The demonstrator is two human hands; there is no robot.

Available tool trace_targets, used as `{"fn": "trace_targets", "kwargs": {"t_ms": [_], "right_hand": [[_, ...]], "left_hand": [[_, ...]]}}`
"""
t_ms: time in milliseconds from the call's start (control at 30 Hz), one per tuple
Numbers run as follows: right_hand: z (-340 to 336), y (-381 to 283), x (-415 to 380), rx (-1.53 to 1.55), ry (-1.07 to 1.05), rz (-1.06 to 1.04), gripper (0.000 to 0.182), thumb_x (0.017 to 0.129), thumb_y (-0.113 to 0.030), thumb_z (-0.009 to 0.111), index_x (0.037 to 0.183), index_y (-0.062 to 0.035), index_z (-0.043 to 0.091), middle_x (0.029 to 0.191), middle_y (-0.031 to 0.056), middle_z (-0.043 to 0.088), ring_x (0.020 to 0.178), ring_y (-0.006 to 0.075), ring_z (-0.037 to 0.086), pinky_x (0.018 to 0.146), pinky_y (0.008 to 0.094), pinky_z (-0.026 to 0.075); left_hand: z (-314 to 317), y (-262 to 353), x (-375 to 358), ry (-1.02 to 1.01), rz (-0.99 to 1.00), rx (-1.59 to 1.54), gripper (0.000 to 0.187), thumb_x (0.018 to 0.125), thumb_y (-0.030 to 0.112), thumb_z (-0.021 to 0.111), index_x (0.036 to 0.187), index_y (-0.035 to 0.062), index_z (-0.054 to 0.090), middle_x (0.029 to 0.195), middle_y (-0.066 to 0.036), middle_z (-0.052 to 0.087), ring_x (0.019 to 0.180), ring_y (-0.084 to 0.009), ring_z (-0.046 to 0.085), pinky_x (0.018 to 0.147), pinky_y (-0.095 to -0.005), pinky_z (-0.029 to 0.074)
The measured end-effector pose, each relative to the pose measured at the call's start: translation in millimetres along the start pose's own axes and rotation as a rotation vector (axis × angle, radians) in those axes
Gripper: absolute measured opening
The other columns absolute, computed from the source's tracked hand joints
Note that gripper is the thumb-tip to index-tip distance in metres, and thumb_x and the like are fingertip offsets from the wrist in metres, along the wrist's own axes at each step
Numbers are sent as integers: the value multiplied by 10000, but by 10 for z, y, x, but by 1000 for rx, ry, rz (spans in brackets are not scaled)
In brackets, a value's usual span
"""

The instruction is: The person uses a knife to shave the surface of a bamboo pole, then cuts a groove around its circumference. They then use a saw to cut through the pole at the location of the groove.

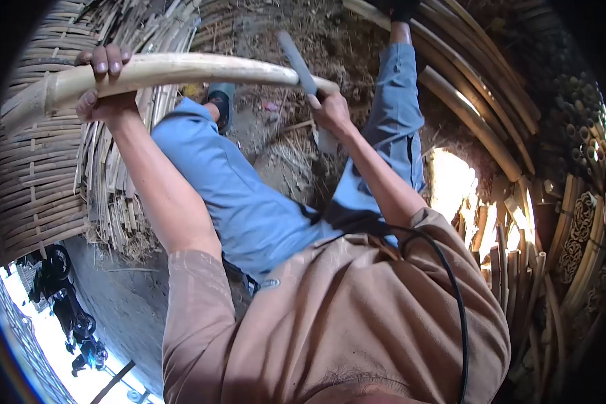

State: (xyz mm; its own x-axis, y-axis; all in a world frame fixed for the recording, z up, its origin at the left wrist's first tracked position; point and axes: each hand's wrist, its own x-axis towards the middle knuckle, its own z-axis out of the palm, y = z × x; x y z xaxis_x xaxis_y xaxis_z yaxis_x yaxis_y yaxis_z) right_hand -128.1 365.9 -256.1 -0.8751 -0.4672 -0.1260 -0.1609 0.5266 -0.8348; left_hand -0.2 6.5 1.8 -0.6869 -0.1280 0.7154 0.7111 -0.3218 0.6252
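My left hand is closed around a thick pale bamboo pole, its fingers wrapped over the top. The pole lies crosswise above my legs, with a joint near its left part. My right hand is closed on a knife whose broad grey blade points up and crosses the pole near its right end. The blade appears to touch the pole. My fingers hide most of the knife's handle.
Woven bamboo panels and a heap of split strips lie on the left. Bamboo poles are at upper right, with stacked cut tubes beyond. A motorcycle stands at lower left. Debris litters the ground.
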Motion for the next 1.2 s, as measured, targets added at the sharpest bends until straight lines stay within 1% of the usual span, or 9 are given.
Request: {"fn": "trace_targets", "kwargs": {"t_ms": [333,533,667,800,900,1000,1067,1133,1200], "right_hand": [[59,604,246,29,-53,271,341,921,-311,673,1111,-38,748,1014,231,746,1020,403,715,916,474,550],[-106,357,-64,89,-51,-13,348,924,-286,669,1157,-36,731,998,243,735,987,407,715,871,465,547],[40,770,118,-77,-76,274,366,924,-291,673,1197,-56,738,1023,230,750,1005,362,734,908,455,550],[-79,149,-166,34,-58,32,399,918,-302,682,1205,-28,720,1044,253,737,1025,407,714,903,462,543],[-81,458,-80,92,-78,22,397,917,-303,681,1197,-25,725,1035,254,738,1016,399,719,903,455,545],[-57,832,112,-10,-137,154,387,916,-313,682,1191,-47,743,985,222,757,940,352,750,857,442,566],[-17,759,83,-43,-110,235,376,944,-320,680,1179,-34,748,834,125,747,772,202,727,749,378,557],[35,397,-46,95,-33,17,406,919,-341,688,1169,-25,740,959,216,758,891,345,754,799,423,573],[-111,-177,-293,286,-152,26,343,962,-297,669,1157,-21,728,981,208,760,891,346,744,807,424,560]], "left_hand": [[130,-48,34,11,13,55,602,610,277,757,1163,81,625,897,4,578,818,-173,532,881,-365,375],[106,-26,52,-148,-20,-68,613,643,245,728,1224,81,624,934,-11,590,837,-183,543,887,-375,380],[125,-47,60,-127,-10,-40,639,642,260,728,1240,64,615,927,-5,591,826,-175,542,878,-375,377],[77,-15,37,-99,2,-77,618,635,262,724,1211,71,611,926,-3,591,819,-168,542,878,-371,372],[74,-41,59,-154,-29,-114,610,635,272,735,1200,77,615,912,9,589,811,-157,539,869,-364,369],[128,-13,47,-144,-19,-68,628,648,274,745,1229,74,617,915,2,589,816,-158,539,867,-360,370],[121,-31,63,-190,-22,-102,639,643,272,738,1237,69,617,922,-1,589,818,-161,536,874,-365,367],[101,-19,107,-176,1,-80,643,642,275,735,1238,66,616,923,-2,589,818,-162,537,876,-370,367],[102,-23,32,-138,-13,-97,642,638,278,728,1233,65,614,922,-5,591,820,-166,541,877,-377,373]]}}
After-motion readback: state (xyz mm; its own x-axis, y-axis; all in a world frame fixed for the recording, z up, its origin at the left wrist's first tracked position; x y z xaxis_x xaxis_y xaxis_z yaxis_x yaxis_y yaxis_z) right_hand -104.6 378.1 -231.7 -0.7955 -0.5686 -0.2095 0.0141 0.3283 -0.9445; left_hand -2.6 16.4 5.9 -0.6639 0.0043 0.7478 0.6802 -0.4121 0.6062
